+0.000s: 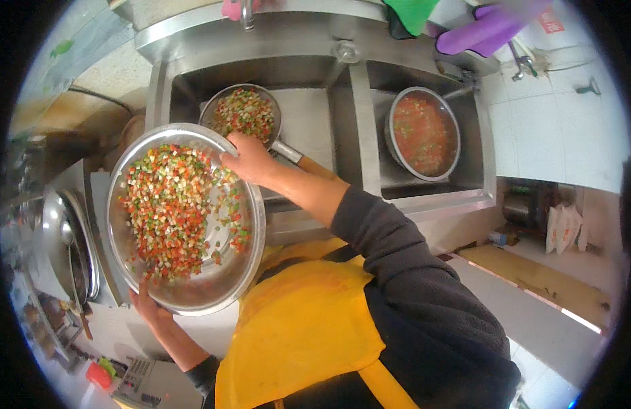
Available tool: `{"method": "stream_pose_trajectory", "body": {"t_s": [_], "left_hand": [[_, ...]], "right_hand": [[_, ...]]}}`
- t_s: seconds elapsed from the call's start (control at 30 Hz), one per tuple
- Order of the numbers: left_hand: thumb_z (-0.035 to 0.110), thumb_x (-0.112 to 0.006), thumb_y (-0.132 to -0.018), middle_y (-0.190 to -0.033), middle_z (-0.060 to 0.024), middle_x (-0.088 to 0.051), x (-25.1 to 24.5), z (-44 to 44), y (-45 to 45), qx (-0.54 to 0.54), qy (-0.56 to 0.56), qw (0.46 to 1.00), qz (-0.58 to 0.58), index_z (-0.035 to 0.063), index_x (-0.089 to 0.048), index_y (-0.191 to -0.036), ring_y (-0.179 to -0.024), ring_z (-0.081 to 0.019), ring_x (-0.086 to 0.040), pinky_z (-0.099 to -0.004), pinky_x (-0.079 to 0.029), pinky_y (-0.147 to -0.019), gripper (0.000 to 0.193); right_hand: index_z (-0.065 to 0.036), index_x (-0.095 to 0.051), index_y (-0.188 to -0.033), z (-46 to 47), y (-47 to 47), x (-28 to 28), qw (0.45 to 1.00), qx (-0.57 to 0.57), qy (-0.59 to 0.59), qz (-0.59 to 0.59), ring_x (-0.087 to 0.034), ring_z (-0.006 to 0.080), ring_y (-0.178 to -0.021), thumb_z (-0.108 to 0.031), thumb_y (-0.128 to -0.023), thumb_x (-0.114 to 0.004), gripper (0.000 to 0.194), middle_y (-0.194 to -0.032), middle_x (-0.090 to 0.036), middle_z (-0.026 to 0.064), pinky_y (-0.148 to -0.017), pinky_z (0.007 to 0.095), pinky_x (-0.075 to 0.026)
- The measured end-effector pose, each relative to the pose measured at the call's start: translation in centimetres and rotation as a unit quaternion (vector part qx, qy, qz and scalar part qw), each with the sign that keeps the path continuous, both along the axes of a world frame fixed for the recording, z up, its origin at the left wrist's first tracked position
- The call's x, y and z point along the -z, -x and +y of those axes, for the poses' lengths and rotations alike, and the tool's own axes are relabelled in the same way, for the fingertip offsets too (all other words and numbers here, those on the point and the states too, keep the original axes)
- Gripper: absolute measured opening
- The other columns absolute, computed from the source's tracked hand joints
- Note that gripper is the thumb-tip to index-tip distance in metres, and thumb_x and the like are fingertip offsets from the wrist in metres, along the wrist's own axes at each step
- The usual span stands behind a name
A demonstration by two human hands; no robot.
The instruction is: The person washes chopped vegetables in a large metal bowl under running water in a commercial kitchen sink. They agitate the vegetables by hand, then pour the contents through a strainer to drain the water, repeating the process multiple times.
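Note:
Both hands hold a wide stainless steel bowl point(228, 286), tilted, in front of me to the left. My left hand point(151, 309) grips its near lower rim, and my right hand point(249, 158) grips the far right rim. Inside lie diced mixed vegetables point(167, 204) in red, green, orange and white, heaped toward the left. Beyond the bowl, a long-handled strainer point(287, 151) rests in the left sink basin point(310, 117) and carries more diced vegetables point(244, 112). My right forearm passes over part of its wooden handle.
In the right basin point(374, 181) stands a metal pot point(391, 148) of reddish liquid with vegetable pieces. A faucet point(247, 15) is at the back. Purple gloves point(474, 36) and a green cloth point(412, 15) hang behind. At left are a wok point(65, 240) and a ladle point(70, 255).

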State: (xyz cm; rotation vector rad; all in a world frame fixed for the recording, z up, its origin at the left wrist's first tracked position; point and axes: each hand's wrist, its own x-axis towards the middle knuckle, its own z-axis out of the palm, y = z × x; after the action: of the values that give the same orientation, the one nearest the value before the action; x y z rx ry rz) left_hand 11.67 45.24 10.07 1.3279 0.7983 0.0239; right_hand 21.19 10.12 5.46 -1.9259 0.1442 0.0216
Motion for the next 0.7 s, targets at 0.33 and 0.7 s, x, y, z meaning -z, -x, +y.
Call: {"method": "stream_pose_trajectory", "body": {"t_s": [0.33,0.7], "left_hand": [[0.002,-0.051,-0.085,-0.106,-0.0124,-0.056,1.4,0.1,0.0,-0.004,-0.073,0.997,0.030,0.0046,-0.042,-0.122,-0.090,-0.0257,-0.060,-0.0373,-0.054,-0.072,0.037],[0.009,-0.053,-0.086,-0.100,-0.0144,-0.058,2.7,2.7,0.0,0.002,-0.017,0.988,0.151,0.0044,-0.045,-0.116,-0.084,-0.0289,-0.061,-0.0451,-0.055,-0.071,0.032]], "right_hand": [[0.004,-0.057,-0.100,-13.5,4.3,9.3,0.913,-0.092,0.337,0.212,-0.060,0.0344,-0.083,-0.042,-0.078,-0.062,0.051,-0.088,-0.061,0.0202,-0.073,0.0449,-0.048],[-0.002,-0.043,-0.087,-13.4,3.9,15.4,0.874,-0.118,-0.309,0.357,-0.052,0.0159,-0.045,-0.011,-0.081,-0.062,0.022,-0.062,-0.052,0.0074,-0.041,0.0315,-0.044]]}}
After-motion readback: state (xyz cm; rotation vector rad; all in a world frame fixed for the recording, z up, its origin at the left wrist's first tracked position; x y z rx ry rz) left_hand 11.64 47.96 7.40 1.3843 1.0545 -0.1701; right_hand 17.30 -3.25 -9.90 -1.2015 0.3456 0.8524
